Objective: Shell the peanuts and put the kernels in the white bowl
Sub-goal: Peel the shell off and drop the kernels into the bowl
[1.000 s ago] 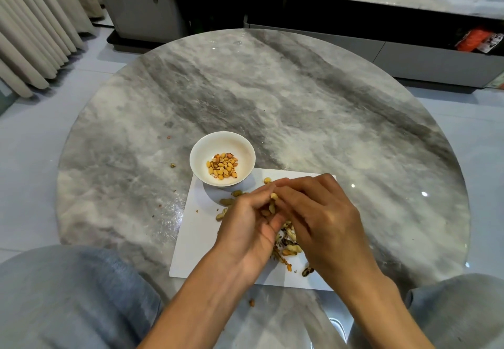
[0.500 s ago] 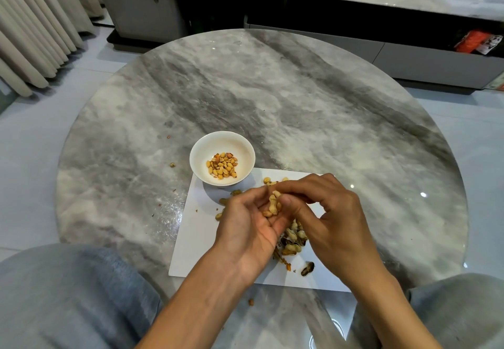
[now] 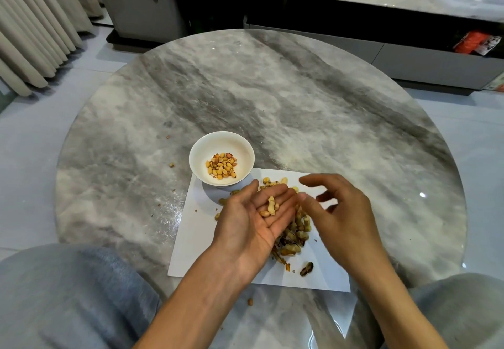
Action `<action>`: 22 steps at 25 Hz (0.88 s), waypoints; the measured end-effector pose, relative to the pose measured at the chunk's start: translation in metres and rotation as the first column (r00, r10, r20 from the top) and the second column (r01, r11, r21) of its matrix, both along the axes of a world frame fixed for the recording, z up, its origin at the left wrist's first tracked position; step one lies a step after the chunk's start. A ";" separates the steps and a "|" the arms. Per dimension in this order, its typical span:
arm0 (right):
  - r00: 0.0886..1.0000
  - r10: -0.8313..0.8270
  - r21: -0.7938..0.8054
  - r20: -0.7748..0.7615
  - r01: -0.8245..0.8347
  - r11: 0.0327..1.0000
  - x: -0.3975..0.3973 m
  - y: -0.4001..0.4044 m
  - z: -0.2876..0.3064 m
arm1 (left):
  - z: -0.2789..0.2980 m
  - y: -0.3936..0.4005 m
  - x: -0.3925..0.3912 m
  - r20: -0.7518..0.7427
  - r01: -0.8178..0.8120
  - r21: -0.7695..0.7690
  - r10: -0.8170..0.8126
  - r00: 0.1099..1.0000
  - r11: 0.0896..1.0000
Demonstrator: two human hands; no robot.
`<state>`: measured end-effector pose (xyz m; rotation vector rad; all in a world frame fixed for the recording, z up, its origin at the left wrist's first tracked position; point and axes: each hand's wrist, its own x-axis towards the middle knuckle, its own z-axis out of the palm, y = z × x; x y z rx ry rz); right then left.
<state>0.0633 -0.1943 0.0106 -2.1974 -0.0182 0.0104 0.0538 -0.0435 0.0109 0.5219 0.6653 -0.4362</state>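
Tan peanut shell (image 3: 271,205) lies lengthwise along the flat, palm-up left hand (image 3: 252,221), beside loose kernels (image 3: 264,213); right hand (image 3: 338,212) hovers empty, fingers loosely spread, near the white bowl (image 3: 200,167). No legible writing.

No readable text, label or number shows anywhere.
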 end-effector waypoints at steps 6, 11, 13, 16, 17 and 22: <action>0.898 0.384 -0.336 0.215 -0.301 0.893 -0.002 0.010 -0.013 | 0.001 0.000 -0.001 0.034 0.037 -0.024 -0.036 0.999 0.999; 0.887 0.425 -0.318 0.179 -0.357 0.878 0.000 0.007 -0.009 | 0.003 -0.001 -0.001 0.056 0.048 -0.035 -0.046 0.997 0.998; 0.894 0.420 -0.276 0.158 -0.368 0.888 0.000 0.008 -0.006 | 0.003 -0.001 -0.001 0.056 0.029 -0.051 -0.026 0.998 0.998; 0.934 0.305 -0.225 0.185 -0.262 0.938 -0.002 0.007 -0.006 | 0.003 0.000 -0.001 0.062 0.017 -0.074 -0.012 0.998 0.997; 0.947 0.267 -0.219 0.177 -0.227 0.949 -0.002 0.007 -0.006 | 0.002 0.000 -0.001 0.064 0.015 -0.073 -0.011 0.998 0.997; 0.979 0.202 -0.248 0.007 -0.194 0.949 -0.002 0.005 -0.008 | -0.004 -0.003 -0.002 0.080 0.057 -0.010 -0.056 0.995 0.998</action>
